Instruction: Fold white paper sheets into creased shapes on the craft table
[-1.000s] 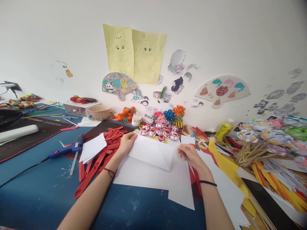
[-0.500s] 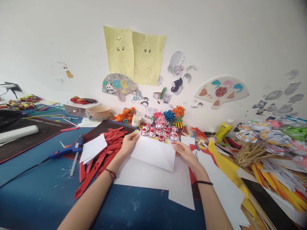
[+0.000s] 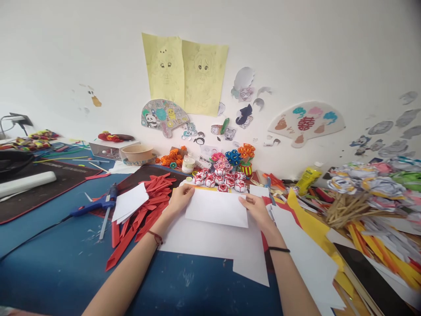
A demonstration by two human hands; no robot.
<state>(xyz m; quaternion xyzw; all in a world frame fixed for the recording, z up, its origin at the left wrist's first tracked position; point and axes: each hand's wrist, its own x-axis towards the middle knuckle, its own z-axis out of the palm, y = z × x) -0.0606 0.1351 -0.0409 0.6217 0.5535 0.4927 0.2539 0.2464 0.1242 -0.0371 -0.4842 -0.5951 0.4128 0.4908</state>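
A white sheet of paper (image 3: 216,210) is held up by its two upper corners, over a larger white sheet (image 3: 197,240) lying on the blue mat. My left hand (image 3: 181,197) pinches the upper left corner between thumb and fingers. At the upper right corner, my right hand (image 3: 257,208) grips the same sheet, thumb on the front and fingers partly hidden behind. Just beyond the paper sits a cluster of red-and-white paper flowers (image 3: 219,179).
Left of my arm lie folded red paper strips (image 3: 154,197), small white sheets (image 3: 130,202) and a blue glue gun (image 3: 98,205). To the right are white paper (image 3: 302,250), yellow paper (image 3: 305,215), a dark phone-like slab (image 3: 365,276) and stemmed paper flowers (image 3: 345,186). A yellow bottle (image 3: 309,177) stands behind.
The held sheet has shifted slightly right, and its slanting lower edge now hangs nearly level. My right hand has moved a little to the right; both hands keep their hold.
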